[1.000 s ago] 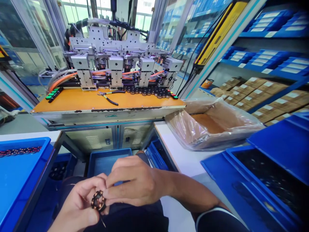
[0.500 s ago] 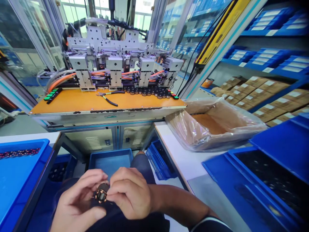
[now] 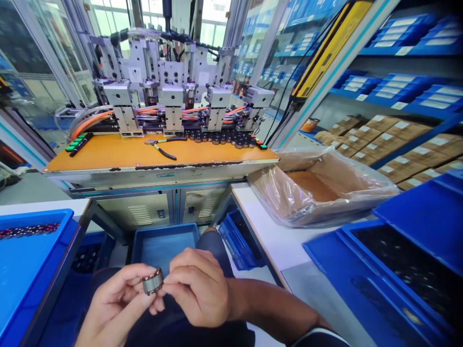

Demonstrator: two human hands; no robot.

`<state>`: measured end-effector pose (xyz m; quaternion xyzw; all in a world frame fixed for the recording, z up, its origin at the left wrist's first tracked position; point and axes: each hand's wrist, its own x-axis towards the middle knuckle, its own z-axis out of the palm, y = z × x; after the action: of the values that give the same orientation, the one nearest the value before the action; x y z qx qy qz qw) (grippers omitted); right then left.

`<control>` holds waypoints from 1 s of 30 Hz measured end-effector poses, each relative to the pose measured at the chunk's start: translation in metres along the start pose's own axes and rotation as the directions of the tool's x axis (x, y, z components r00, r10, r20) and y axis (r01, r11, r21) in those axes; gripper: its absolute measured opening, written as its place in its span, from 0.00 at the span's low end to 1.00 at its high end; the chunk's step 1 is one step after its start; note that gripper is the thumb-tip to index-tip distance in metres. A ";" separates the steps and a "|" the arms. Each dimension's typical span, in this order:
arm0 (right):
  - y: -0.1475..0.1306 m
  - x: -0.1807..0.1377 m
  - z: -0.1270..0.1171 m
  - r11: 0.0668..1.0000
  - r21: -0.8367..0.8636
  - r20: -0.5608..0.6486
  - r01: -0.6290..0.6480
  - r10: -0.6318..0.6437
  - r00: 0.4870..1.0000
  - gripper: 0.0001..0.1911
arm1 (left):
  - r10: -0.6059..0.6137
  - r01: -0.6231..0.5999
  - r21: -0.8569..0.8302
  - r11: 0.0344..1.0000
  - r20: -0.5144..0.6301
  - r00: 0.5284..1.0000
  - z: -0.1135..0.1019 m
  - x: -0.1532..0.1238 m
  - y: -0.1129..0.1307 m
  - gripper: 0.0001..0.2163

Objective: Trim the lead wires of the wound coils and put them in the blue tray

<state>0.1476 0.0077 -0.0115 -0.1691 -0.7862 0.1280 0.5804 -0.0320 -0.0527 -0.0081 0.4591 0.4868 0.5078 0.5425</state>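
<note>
A small round motor stator [image 3: 152,282] with copper windings and a grey metal band is held low in front of me, above my lap. My left hand [image 3: 114,308] grips it from below and the left, fingers curled round it. My right hand [image 3: 197,289] pinches its right side with thumb and fingertips. The stator is turned so its side band faces me.
An orange-topped machine bench [image 3: 119,152] with pliers [image 3: 162,144] and a row of fixtures stands ahead. Blue trays [image 3: 21,260] flank me left and right [image 3: 390,270]. A bag-lined cardboard box [image 3: 318,185] sits on the white table. A blue bin [image 3: 162,243] lies under the bench.
Both hands have turned the stator: its wound face showed before, now its metal side band faces me. The hands rose slightly. The machine's upper heads have moved up.
</note>
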 end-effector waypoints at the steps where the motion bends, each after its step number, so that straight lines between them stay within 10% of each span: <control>1: 0.000 0.000 0.000 1.000 0.010 0.001 -0.014 0.014 1.000 0.08 | 0.016 -0.016 -0.012 1.000 -0.003 1.000 -0.001 0.001 -0.001 0.08; 11: 0.000 -0.001 0.000 0.997 0.076 -0.051 0.000 0.003 0.999 0.08 | 0.158 -0.168 -0.273 0.947 -0.059 0.986 -0.007 -0.010 -0.008 0.13; 16: 0.004 -0.003 0.001 0.981 -0.005 -0.095 0.192 -0.192 0.977 0.08 | -0.106 0.149 -0.353 0.923 0.138 0.985 0.003 0.000 -0.001 0.30; 20: 0.007 -0.004 0.000 0.969 -0.060 -0.084 0.238 -0.243 0.967 0.07 | -0.260 0.349 -0.230 0.908 0.342 0.903 0.011 0.006 0.011 0.22; 30: 0.001 0.006 -0.007 0.993 -0.099 -0.001 0.062 -0.062 0.998 0.07 | -0.080 0.087 -0.217 0.972 0.040 0.996 0.005 0.001 0.002 0.08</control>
<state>0.1524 0.0113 -0.0047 -0.1735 -0.7952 0.0704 0.5767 -0.0268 -0.0512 -0.0058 0.3835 0.4385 0.5280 0.6180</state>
